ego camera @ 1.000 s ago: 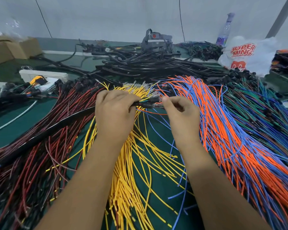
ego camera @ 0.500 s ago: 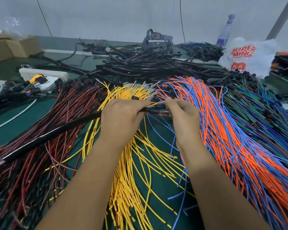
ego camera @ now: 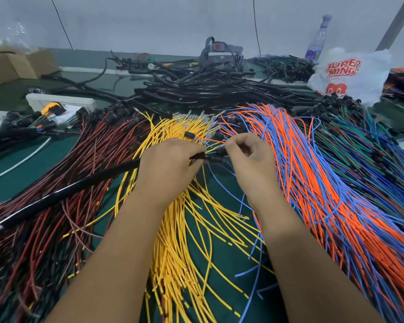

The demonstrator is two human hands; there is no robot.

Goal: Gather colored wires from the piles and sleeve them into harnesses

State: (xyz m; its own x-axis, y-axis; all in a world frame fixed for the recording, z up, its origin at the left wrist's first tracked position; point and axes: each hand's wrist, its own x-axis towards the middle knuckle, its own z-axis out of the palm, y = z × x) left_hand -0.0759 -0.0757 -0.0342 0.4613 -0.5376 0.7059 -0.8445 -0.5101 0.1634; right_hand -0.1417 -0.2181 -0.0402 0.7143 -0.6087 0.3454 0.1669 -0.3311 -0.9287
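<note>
Now the left hand [ego camera: 167,164] is gripping the black sleeve [ego camera: 63,194] at its mouth while right fingers [ego camera: 233,145] are pinching the wire ends [ego camera: 216,153] there; next, probably feeding them deeper.

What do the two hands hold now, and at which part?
The left hand grips the black sleeve at its right end, where the coloured wires come out. The right hand pinches the tips of those wires.

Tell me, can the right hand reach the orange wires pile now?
Probably yes: the orange wires lie right beside the right hand, nothing between them, but its grip is busy pinching the wire ends.
</note>
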